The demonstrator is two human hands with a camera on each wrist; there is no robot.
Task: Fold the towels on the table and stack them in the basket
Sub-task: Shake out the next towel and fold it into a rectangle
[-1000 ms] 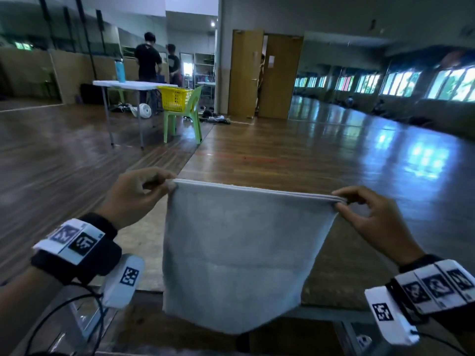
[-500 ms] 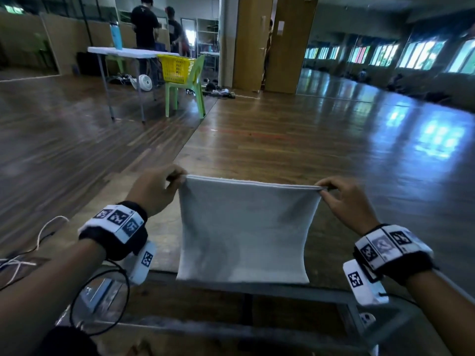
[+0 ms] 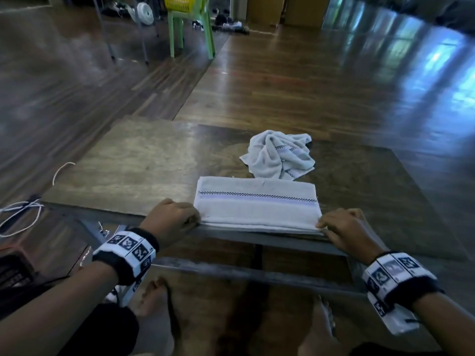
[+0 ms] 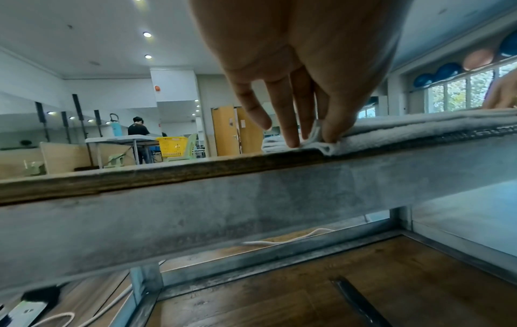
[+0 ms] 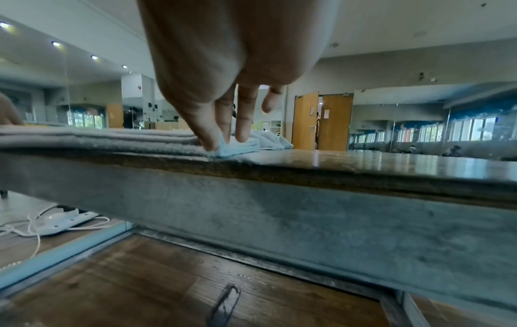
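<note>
A grey towel with a checked stripe [image 3: 257, 204] lies folded flat at the near edge of the wooden table [image 3: 133, 163]. My left hand [image 3: 174, 217] pinches its near left corner [image 4: 321, 141] between thumb and fingers. At the other end my right hand [image 3: 341, 227] pinches the near right corner [image 5: 226, 148]. A second, crumpled towel [image 3: 280, 155] lies just beyond the folded one. The yellow basket [image 3: 180, 1] sits on a green chair far across the room.
The green chair [image 3: 190, 29] and a folding table's legs [image 3: 123, 34] stand far back on the wooden floor. White cables [image 3: 23, 214] trail on the floor to the left. A lower shelf [image 4: 307, 294] runs under the tabletop. A person [image 4: 138, 132] stands by the far table.
The towel was held up in the air by its top corners; it now lies folded on the table's near edge, both hands down with it. My head has tilted downward.
</note>
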